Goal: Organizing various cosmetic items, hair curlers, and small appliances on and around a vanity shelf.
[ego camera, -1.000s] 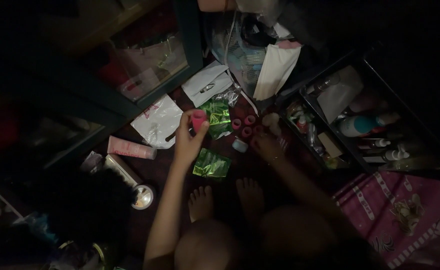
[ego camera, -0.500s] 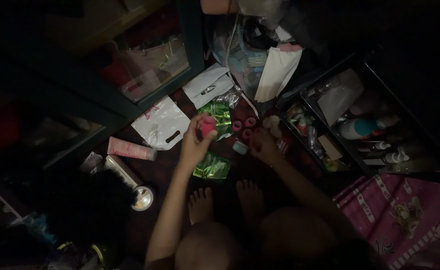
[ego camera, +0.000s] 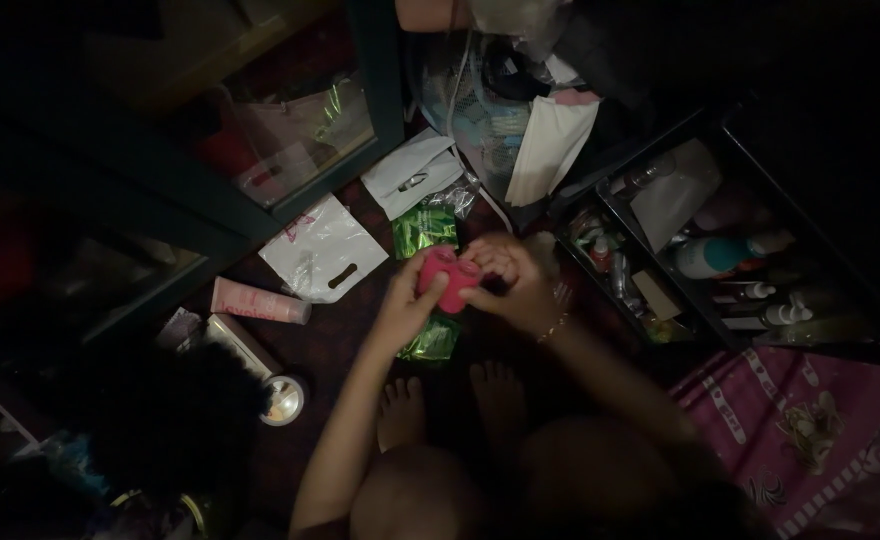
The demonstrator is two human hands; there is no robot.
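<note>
Both hands had come together over the floor since the moment before. Earlier the left hand [ego camera: 407,303] alone held one pink roller up, while the right hand [ego camera: 513,282] was down among the loose rollers on the floor. At the time of inspection the hands met in front of the bare feet [ego camera: 447,395], and the pink rollers [ego camera: 443,276] sat between them as one bunched mass. The rollers formerly lying on the floor beside the right hand were no longer visible there; in my judgement they had been gathered up and were being pressed or nested against the one already held.

The fingers of the left hand were closed around the near, left side of the pink mass. The fingers of the right hand were curled over its right and upper side. Both were grasping it.

The bundle was held above the floor, just over a green foil packet [ego camera: 430,338]. Its long axis appeared to run roughly left to right between the palms, though poor light prevented a firm reading of which end faced where.

Noted nearby: a second green foil packet [ego camera: 423,229], a white plastic bag [ego camera: 326,249], a pink tube [ego camera: 259,301], and an open drawer of bottles [ego camera: 720,255] to the right.
</note>
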